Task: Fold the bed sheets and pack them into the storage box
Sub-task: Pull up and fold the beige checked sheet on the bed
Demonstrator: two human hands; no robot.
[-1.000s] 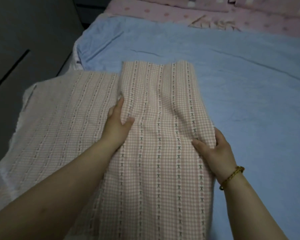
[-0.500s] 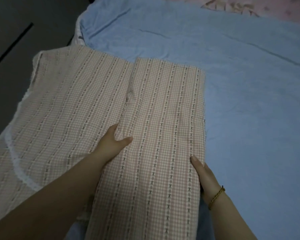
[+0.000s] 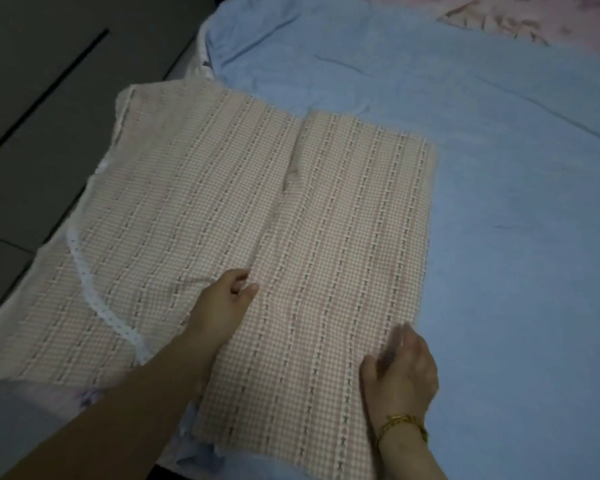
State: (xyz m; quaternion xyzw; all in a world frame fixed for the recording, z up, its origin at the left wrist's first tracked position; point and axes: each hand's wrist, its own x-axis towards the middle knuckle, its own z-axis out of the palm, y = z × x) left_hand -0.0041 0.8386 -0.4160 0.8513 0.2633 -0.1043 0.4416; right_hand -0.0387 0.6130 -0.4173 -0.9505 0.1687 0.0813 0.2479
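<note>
Sheet (image 3: 326,237), soft and light, is spread half-folded on the bed (image 3: 499,168). Slumping and creasing are to be expected, so corners and fold edges are best gripped. Its flap edge is pinched by the left hand (image 3: 222,306); the blurred right hand (image 3: 400,372) is laid flat on it.

One pink checked sheet (image 3: 343,220) lies at the bed's left edge, with one white lace strip (image 3: 94,299) along it. One blue blanket (image 3: 499,168) covers the bed, and one pink cover (image 3: 568,22) shows at its far right corner. Two hands are mine: left hand (image 3: 222,306), right hand (image 3: 402,379) (one gold bracelet (image 3: 402,422) on that wrist).
</note>
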